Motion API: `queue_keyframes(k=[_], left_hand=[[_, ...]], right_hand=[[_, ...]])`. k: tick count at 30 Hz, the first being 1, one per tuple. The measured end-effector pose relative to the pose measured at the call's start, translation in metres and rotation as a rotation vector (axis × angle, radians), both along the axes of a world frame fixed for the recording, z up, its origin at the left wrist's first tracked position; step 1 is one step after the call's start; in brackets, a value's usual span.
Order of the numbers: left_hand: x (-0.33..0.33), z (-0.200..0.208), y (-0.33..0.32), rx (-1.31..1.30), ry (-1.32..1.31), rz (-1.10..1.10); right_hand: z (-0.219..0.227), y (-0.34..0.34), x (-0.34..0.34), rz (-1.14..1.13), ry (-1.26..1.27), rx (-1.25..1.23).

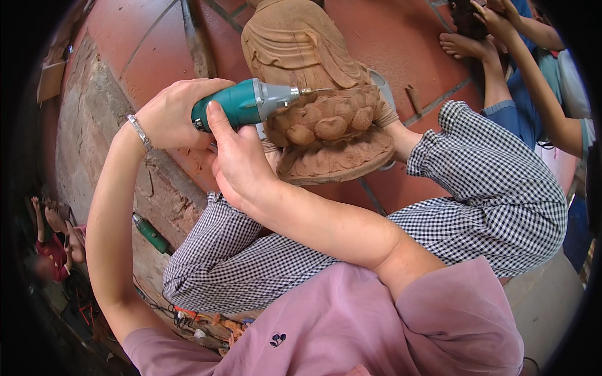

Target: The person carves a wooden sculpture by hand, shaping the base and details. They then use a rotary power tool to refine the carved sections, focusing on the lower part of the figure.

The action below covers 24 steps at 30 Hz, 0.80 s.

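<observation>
Both of my hands are wrapped round a teal and grey die grinder (235, 105), a power tool with a thin bit at its right end. My left hand (179, 116) grips the rear of its body, a bracelet on the wrist. From below, my right hand (241, 153) closes on it with the thumb up along the side. The bit reaches over the petal band of a carved wooden statue (301, 47); whether it touches the wood I cannot tell. The statue has draped folds and a lotus base (335, 153), and sits between my feet.
A second green power tool (150, 233) lies on the rough stone slab (94, 125) at the left. A long dark wooden piece (199, 41) rests on the red tiles. At the upper right another person's hands (495, 22) hold a dark object. Tools and cables lie lower left.
</observation>
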<state>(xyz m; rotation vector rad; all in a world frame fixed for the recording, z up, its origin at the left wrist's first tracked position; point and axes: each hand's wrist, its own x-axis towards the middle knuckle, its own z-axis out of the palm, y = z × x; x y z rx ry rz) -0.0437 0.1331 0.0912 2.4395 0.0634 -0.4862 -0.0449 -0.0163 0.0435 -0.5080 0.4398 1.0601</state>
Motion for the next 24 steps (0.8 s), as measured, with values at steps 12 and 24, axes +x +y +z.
queue_keyframes(k=[12,24], left_hand=[[-0.026,0.025,-0.028,0.066,-0.234,0.206],[0.013,0.031,-0.103,-0.386,-0.674,0.868]], right_hand=[[0.02,-0.013,0.003,0.006,-0.435,-0.04],[0.054,-0.027,0.105,0.142,-1.179,-0.07]])
